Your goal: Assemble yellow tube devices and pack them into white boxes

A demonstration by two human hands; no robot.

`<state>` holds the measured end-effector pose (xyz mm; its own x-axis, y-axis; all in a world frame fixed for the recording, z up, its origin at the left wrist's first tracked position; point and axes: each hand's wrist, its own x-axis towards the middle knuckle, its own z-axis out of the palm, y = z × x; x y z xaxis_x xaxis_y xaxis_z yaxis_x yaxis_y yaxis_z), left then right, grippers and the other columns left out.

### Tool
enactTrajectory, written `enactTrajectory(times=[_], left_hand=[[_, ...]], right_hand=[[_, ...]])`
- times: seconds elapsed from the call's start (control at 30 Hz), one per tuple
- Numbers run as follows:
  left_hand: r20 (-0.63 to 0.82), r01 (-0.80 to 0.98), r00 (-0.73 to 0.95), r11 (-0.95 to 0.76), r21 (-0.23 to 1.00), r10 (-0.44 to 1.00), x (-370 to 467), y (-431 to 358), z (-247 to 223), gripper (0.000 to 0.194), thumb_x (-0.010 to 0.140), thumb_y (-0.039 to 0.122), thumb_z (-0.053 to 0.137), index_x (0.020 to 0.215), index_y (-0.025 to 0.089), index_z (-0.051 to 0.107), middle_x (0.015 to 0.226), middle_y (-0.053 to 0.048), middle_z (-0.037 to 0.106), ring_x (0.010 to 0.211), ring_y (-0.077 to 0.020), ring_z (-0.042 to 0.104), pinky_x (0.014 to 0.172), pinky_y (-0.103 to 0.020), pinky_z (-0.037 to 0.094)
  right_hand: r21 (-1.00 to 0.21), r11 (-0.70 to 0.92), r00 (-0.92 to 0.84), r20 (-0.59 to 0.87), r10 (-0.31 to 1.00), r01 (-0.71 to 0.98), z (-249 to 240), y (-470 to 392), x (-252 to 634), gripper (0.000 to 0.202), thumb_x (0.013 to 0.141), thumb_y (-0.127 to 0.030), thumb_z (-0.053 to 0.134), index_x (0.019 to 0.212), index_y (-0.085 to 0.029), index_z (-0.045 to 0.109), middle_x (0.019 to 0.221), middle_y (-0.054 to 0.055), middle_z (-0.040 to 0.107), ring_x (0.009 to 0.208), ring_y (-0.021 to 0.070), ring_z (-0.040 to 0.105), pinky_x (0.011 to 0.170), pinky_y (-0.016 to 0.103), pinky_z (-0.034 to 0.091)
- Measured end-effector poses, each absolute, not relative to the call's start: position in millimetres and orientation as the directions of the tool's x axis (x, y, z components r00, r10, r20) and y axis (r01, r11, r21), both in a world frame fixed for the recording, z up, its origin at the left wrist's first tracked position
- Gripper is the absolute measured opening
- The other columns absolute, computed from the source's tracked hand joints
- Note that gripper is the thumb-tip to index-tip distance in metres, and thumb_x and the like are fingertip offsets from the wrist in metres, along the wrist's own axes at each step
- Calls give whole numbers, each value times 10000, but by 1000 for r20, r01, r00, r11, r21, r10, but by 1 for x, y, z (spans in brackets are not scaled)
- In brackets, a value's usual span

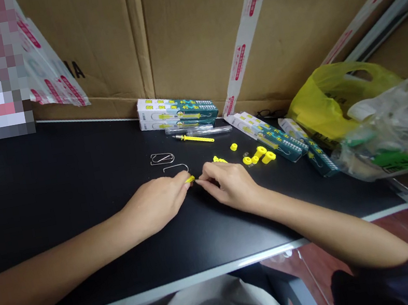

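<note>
Pinching a short yellow piece (190,179), fingertips facing fingertips

The left hand (162,197) has thumb and forefinger clamped on the piece, whose visible end points toward the right hand (232,181). Its long axis seems to run roughly crosswise, from one hand to the other. The right fingertips sit just beside that end; whether they grip anything small, I cannot tell. Just beyond lie bent, shiny wire hooks (163,158) and, right of them, rounded, smooth yellow caps (260,152). Farther out are a slim yellow rod (197,138), clear tubes (213,131) and printed boxes (176,111), all on a smooth black tabletop (75,185).
</note>
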<state>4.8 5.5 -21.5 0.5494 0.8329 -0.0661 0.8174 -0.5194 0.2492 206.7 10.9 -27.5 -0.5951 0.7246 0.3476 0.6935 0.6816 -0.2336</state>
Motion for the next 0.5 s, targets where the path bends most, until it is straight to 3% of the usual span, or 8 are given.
enactTrajectory(times=[0.3, 0.5], left_hand=[[-77, 821, 539, -503, 271, 839, 6, 3, -21, 300, 999, 310, 225, 1018, 196, 502, 902, -100, 710, 817, -283, 703, 656, -354, 487], [-36, 763, 546, -479, 435, 837, 4, 6, -24, 256, 997, 336, 242, 959, 221, 468, 933, -68, 693, 879, -249, 686, 729, -344, 481]], right_hand=[[-269, 681, -570, 389, 724, 682, -29, 9, 206, 178, 929, -238, 553, 773, -200, 478, 667, -20, 579, 580, 109, 535, 542, 207, 326], [-311, 640, -555, 323, 767, 703, -21, 13, 207, 166, 911, -240, 594, 784, -204, 493, 710, -18, 603, 625, 113, 551, 562, 205, 341]])
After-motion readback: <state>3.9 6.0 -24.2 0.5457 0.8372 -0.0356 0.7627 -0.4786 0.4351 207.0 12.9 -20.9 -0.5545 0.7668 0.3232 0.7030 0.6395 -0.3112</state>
